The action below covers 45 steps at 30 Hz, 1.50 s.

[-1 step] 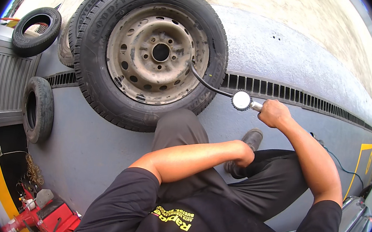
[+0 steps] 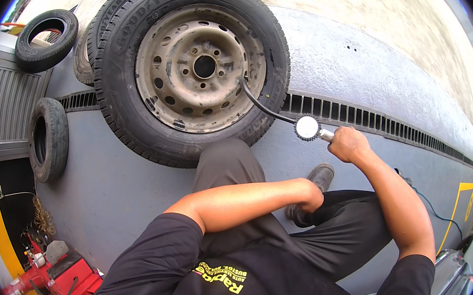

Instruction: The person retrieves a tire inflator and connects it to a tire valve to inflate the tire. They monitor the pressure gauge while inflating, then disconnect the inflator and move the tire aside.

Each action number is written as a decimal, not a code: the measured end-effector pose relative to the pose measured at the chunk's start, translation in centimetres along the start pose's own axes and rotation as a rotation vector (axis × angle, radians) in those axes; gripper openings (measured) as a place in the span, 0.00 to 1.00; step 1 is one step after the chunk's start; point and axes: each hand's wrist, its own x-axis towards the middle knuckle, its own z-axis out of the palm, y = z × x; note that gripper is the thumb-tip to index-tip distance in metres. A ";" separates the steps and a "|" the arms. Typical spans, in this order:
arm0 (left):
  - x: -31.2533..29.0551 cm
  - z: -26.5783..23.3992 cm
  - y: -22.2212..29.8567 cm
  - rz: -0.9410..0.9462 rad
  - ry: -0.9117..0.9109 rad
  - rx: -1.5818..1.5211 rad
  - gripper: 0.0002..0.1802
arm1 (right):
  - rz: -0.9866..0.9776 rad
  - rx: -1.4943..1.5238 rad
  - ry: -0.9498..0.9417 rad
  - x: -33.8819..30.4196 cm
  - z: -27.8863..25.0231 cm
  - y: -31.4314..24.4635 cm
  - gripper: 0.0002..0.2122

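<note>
Here, on a grey-painted workshop floor, you grip a dial tire gauge in your right hand, its fingers clamped on the metal stem behind the white, black-rimmed face. From the gauge, a black hose curves left to the right side of a worn steel wheel, ending near the rim; the joint itself is too small to make out. The wheel sits inside a black tire, its face turned toward you, just beyond your bent left knee. Your left hand reaches across to a dark shoe; whether its fingers are apart or together, you cannot tell from this angle. Behind the tire stands a second tire, partly hidden, and a drain grate crosses the floor on both sides. At far left are an upper tire and a lower tire, near a ribbed grey panel; red equipment fills the lower left corner.
</note>
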 end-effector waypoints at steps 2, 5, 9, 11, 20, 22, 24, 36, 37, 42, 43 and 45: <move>-0.1 -0.2 -0.4 -0.016 -0.002 0.013 0.12 | 0.002 0.000 0.016 0.4 -0.2 -0.1 0.14; -0.2 -0.3 -0.4 -0.037 -0.004 0.006 0.11 | -0.006 -0.005 0.025 0.4 -0.1 0.0 0.14; -0.2 -0.4 -0.2 -0.051 -0.018 0.010 0.12 | 0.000 -0.004 0.023 0.4 -0.1 0.0 0.14; -0.3 -0.4 -0.2 -0.032 -0.009 0.019 0.12 | 0.001 -0.004 0.025 0.4 -0.1 -0.1 0.14; 0.0 -0.2 -0.3 -0.037 -0.014 0.022 0.11 | -0.006 -0.005 0.026 0.3 -0.2 -0.1 0.14; 0.0 -0.3 -0.3 -0.037 -0.012 0.020 0.11 | -0.010 -0.022 0.023 0.2 -0.2 -0.1 0.14; -0.1 -0.3 -0.3 -0.034 0.002 0.015 0.12 | -0.004 -0.006 0.024 0.2 -0.2 -0.2 0.14; -0.2 -0.5 -0.2 -0.042 -0.024 0.042 0.11 | 0.003 0.005 0.021 0.3 -0.2 -0.1 0.14; -0.1 -0.5 -0.2 -0.044 -0.024 0.042 0.11 | 0.006 -0.003 0.018 0.3 -0.2 -0.1 0.14; 0.1 -0.2 -0.4 -0.036 -0.007 0.019 0.11 | 0.006 -0.003 0.017 0.3 -0.3 -0.2 0.14; 0.2 -0.2 -0.5 -0.032 -0.010 0.020 0.11 | 0.004 -0.017 0.017 0.3 -0.4 -0.2 0.14; 0.3 0.0 -0.6 -0.027 -0.009 0.017 0.10 | 0.004 -0.001 0.018 0.3 -0.4 -0.2 0.14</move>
